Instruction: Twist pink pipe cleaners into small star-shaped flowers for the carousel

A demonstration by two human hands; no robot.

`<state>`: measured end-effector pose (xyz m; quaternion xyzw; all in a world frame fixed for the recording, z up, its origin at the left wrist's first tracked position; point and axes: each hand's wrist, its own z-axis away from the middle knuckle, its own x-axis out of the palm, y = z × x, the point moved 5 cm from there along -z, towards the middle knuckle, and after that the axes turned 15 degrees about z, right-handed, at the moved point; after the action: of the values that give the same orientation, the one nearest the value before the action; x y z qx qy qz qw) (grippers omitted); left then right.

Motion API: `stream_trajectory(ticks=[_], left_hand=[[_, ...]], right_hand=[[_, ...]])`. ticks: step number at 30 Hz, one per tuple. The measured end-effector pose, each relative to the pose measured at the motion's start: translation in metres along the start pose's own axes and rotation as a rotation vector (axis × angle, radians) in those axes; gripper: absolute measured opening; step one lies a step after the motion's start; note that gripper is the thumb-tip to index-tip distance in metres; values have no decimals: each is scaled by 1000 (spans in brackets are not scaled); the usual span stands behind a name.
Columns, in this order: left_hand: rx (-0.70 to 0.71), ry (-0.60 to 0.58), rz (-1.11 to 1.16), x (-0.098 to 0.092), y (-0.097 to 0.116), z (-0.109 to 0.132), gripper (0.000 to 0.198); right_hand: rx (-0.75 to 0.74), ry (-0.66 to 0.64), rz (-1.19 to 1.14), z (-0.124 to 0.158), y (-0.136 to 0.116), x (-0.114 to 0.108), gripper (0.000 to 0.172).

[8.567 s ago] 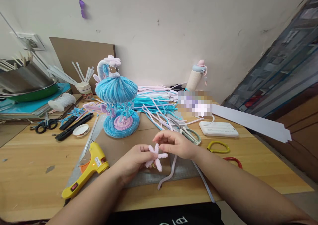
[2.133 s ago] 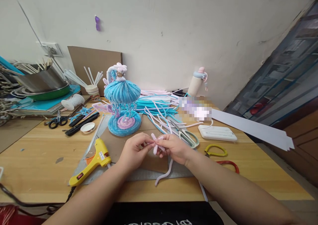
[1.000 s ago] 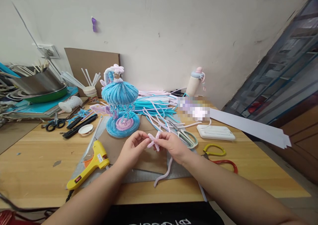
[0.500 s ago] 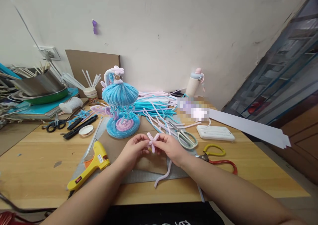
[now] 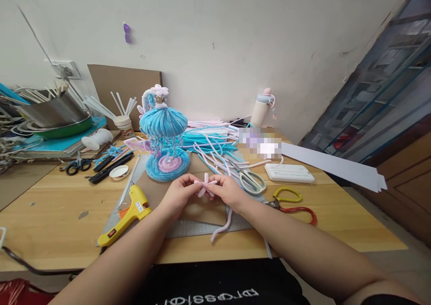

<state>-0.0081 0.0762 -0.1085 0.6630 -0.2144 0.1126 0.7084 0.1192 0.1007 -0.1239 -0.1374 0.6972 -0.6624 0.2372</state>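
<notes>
Between both hands is a small pale pink pipe-cleaner flower [image 5: 204,186] with several looped petals. My left hand [image 5: 183,192] pinches its left side between thumb and fingers. On the other side, my right hand [image 5: 226,191] pinches a petal in the same way. Both hands are just above a piece of brown cardboard [image 5: 205,211]. Below my right hand, a loose pink pipe cleaner [image 5: 222,229] trails over the grey mat. A blue pipe-cleaner jellyfish lamp shape [image 5: 164,121] with a round blue and pink base [image 5: 170,165] stands behind my left hand.
A yellow glue gun [image 5: 129,217] lies on the left. Right of my hands are pale-handled scissors [image 5: 252,182] and red-and-yellow-handled scissors [image 5: 296,209]. Blue pipe cleaners [image 5: 208,142] are piled behind. A white power bank [image 5: 289,173], a bottle [image 5: 261,109] and a paper cup [image 5: 124,124] stand or lie farther back.
The flower has turned in my fingers, so one petal now points straight up and others spread sideways. Both hands keep their pinch. The whole view has shifted slightly.
</notes>
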Motion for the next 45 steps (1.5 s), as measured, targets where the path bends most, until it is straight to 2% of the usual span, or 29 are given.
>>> stream_trajectory(ticks=[11, 18, 23, 28, 34, 37, 40, 42, 45], left_hand=[[47, -22, -73, -3, 2, -2, 21], [-85, -51, 76, -1, -5, -2, 23], [-22, -85, 35, 4, 1, 0, 21], [36, 11, -20, -4, 3, -3, 22], [156, 137, -74, -13, 9, -5, 25], [155, 139, -131, -12, 9, -4, 25], [160, 69, -214, -6, 6, -3, 25], [218, 30, -342, -2, 7, 0, 22], [374, 41, -633, 1, 14, 5, 15]], right_hand=[[-55, -16, 41, -1, -3, -1, 30], [-139, -27, 155, 2, -14, -4, 30], [-102, 3, 121, 4, -18, -3, 31], [-38, -22, 38, 4, -16, -1, 29], [64, -84, -215, 2, -7, 0, 33], [68, -78, -245, 1, -4, 0, 30], [85, -49, -239, 1, -2, -1, 30], [101, -60, -239, 2, -1, 0, 30], [120, -87, -252, 2, 0, 1, 32]])
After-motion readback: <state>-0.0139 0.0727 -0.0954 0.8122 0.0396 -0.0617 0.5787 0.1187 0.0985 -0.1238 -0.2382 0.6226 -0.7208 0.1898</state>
